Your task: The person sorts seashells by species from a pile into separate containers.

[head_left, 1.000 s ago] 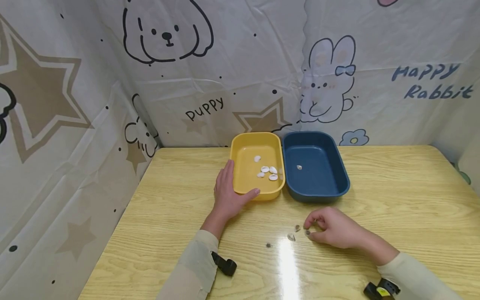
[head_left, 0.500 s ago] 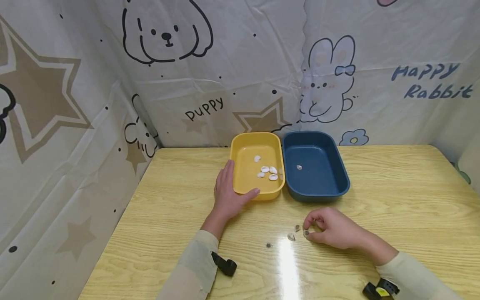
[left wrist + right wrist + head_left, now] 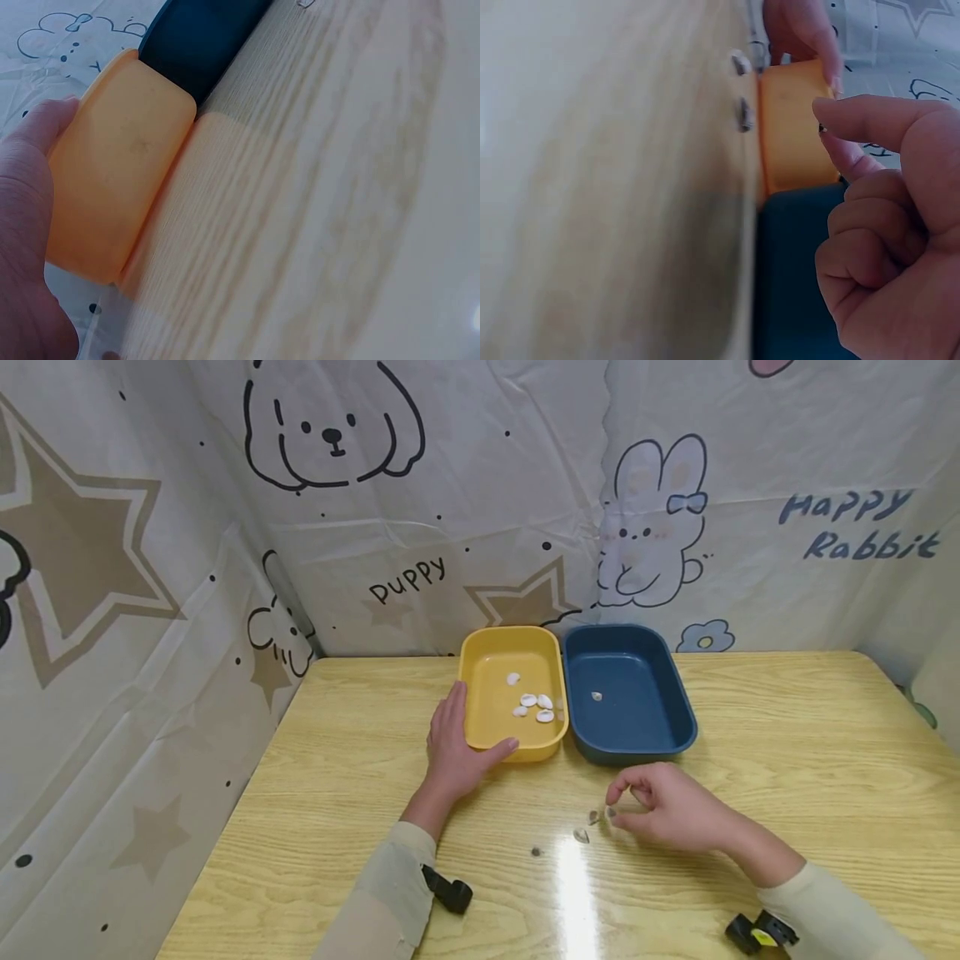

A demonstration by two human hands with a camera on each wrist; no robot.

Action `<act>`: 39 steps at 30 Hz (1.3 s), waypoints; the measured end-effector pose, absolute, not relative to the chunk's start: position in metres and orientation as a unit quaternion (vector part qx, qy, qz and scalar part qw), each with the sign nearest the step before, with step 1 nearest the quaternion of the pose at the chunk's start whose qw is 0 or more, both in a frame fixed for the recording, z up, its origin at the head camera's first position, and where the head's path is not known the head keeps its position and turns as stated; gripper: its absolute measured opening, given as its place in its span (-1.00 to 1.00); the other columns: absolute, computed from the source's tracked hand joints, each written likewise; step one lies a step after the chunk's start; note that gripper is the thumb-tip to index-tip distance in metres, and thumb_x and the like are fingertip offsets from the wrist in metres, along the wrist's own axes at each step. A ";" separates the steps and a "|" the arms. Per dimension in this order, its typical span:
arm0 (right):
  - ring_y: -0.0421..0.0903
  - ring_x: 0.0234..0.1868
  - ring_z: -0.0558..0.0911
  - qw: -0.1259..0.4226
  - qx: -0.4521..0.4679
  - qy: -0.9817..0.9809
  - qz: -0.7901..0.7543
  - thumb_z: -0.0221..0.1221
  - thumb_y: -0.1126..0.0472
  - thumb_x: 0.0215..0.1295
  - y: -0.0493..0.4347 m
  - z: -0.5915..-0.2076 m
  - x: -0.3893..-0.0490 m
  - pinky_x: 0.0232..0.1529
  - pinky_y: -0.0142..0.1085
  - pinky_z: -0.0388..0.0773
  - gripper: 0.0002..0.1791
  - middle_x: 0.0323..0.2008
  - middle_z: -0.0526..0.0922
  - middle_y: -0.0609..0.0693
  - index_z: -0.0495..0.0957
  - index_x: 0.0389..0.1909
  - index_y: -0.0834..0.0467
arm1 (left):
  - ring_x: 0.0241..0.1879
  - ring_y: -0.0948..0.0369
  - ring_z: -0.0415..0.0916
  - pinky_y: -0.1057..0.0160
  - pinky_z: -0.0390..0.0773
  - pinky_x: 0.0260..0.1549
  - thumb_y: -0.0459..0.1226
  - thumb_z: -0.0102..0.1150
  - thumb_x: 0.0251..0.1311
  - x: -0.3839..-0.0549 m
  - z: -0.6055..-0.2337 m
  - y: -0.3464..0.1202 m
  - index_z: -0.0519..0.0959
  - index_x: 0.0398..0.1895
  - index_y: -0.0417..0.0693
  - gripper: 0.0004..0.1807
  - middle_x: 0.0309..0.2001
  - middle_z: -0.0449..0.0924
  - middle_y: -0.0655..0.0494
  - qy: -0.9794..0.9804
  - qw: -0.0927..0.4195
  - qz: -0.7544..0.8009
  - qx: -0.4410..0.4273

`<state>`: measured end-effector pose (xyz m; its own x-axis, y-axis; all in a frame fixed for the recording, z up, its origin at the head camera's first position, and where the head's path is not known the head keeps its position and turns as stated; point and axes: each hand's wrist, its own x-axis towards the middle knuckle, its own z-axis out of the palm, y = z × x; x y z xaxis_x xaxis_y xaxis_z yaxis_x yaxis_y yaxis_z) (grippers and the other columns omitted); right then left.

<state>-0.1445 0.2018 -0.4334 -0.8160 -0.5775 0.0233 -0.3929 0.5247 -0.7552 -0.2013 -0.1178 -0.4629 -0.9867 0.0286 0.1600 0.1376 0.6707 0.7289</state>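
My right hand (image 3: 667, 806) pinches a small dark seashell (image 3: 611, 812) between thumb and index fingertip, just above the table. In the right wrist view, the other fingers of that hand are curled into the palm, and only a sliver of the seashell shows. Two small seashells (image 3: 581, 836) lie close to that hand, and a small dark piece (image 3: 536, 852) lies farther left. My left hand (image 3: 457, 747) rests against the near left corner of the yellow tray (image 3: 513, 753), its fingers straight along the side and its thumb at the front rim. Several white seashells (image 3: 545, 716) lie in this tray.
A dark blue tray (image 3: 637, 756) stands against the yellow tray's right side, with one small seashell (image 3: 597, 696) inside. Both trays stand near the back edge of the wooden table (image 3: 795, 760). A printed curtain (image 3: 450, 510) hangs behind and along the left.
My right hand has risen slightly off the table with the pinched seashell, moving a little toward the blue tray. The left hand and both trays hold their places.
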 end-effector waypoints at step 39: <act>-0.11 -0.78 0.14 -0.034 -0.171 0.880 -0.442 0.41 0.07 0.23 0.187 -0.383 -0.232 -0.65 -0.23 0.17 -0.75 -0.74 0.12 -0.08 0.68 -0.19 0.14 | 0.52 0.06 -0.27 -0.17 -0.13 0.38 0.34 0.36 -0.05 -0.202 -0.464 -0.119 -0.20 0.64 0.16 0.31 0.59 -0.24 0.28 -0.913 0.069 -0.400 -0.046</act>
